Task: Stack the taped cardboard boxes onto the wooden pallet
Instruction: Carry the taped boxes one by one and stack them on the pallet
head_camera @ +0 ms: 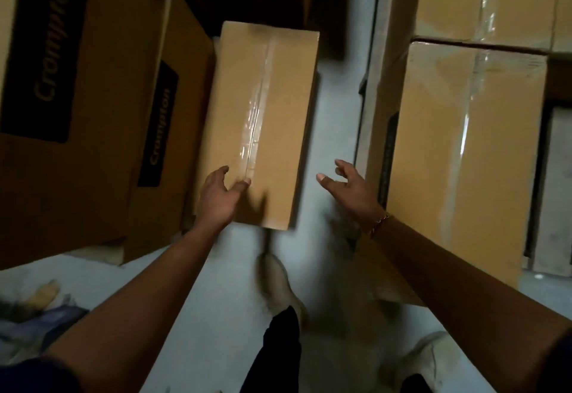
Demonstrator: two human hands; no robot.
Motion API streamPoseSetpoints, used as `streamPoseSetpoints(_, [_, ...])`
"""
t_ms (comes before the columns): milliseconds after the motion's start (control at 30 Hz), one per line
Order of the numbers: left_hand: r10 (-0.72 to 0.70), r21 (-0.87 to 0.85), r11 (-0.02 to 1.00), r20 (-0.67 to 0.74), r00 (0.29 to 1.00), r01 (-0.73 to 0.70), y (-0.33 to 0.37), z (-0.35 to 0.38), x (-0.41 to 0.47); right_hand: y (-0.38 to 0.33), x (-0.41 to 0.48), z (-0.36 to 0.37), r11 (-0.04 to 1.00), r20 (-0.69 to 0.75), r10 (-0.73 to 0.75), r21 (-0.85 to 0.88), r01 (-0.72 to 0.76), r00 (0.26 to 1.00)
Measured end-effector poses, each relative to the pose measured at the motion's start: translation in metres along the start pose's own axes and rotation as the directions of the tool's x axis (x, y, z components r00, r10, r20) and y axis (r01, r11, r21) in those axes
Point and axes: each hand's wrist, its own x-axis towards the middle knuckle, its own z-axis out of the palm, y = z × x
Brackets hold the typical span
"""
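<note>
A long brown cardboard box (263, 120) with clear tape down its middle stands on the grey floor in front of me. My left hand (218, 197) rests on its near left top, thumb touching the tape seam, fingers relaxed. My right hand (349, 186) hovers open in the air just right of the box, apart from it, with a bracelet on the wrist. More taped boxes (458, 151) are stacked at the right. No wooden pallet shows.
Tall printed cartons (77, 98) stand close on the left, touching the box's left side. The grey floor (337, 114) forms a narrow aisle between the stacks. My shoes (281, 284) stand just below the box. Dark clutter (40, 315) lies at the lower left.
</note>
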Motion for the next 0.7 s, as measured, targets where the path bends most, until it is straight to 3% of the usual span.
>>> streamPoseSetpoints(300, [0.052,0.139,0.989,-0.012,0.999,-0.05,-0.042,-0.005,0.096,0.028,0.098,0.092,0.995,-0.05,0.097,-0.008,-0.098,0.994])
streamPoseSetpoints(500, [0.127,0.285,0.951,-0.009,0.992,-0.119,-0.065,0.0,0.113,0.056,0.121,0.112,0.993,-0.072,0.093,-0.059,-0.098,0.993])
streamPoseSetpoints(700, [-0.018,0.188,0.982,-0.003,1.0,0.019,-0.072,0.003,0.123,0.061,0.123,0.11,0.993,-0.108,0.075,-0.083,-0.084,0.991])
